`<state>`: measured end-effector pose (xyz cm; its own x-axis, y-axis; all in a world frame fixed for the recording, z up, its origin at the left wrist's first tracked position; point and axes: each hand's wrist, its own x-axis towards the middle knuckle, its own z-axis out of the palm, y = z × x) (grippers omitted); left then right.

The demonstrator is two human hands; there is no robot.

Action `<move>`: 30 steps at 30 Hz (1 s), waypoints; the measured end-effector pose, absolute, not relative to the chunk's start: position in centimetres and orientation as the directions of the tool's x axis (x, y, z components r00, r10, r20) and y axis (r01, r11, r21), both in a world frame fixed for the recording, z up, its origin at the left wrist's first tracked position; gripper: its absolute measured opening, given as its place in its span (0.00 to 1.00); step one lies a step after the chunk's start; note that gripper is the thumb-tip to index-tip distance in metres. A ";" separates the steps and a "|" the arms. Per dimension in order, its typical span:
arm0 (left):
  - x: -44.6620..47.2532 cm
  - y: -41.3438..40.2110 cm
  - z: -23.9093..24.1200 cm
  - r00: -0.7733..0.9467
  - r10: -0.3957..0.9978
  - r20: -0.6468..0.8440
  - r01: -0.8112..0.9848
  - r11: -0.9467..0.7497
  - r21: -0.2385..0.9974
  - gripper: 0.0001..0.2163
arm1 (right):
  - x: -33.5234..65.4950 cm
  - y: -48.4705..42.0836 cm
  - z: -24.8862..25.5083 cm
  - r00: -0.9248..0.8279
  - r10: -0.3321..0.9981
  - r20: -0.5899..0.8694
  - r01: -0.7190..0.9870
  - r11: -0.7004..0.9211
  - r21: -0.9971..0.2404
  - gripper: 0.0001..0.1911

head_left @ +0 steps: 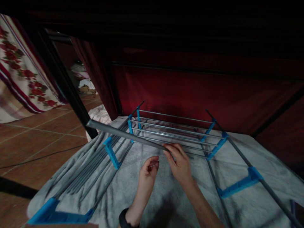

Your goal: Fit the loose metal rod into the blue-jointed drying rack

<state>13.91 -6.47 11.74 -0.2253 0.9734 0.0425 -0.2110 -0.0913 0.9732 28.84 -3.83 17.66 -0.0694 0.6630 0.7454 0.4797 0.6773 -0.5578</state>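
A grey metal tube point(123, 134) slants from upper left down to my right hand point(179, 161), whose fingers close round its near end. My left hand point(147, 172) hovers just left of it, fingers curled, pinching something small that I cannot make out. Both hands are over a grey cloth point(152, 196). Behind them lies a partly built rack point(171, 129) of grey rods joined by blue plastic connectors point(215, 147).
A bundle of loose grey tubes point(95, 164) with blue brackets point(111, 153) lies on the cloth at left. More tubes and blue connectors point(239, 185) run along the right. Red fabric wall point(190, 91) behind, tiled floor point(35, 136) and a black post point(68, 88) at left.
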 end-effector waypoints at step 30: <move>11.1 -8.6 5.5 -0.311 0.819 -0.482 -0.691 0.153 0.706 0.10 | 32.0 -5.7 1.7 -0.333 0.876 0.349 0.843 0.443 -0.306 0.25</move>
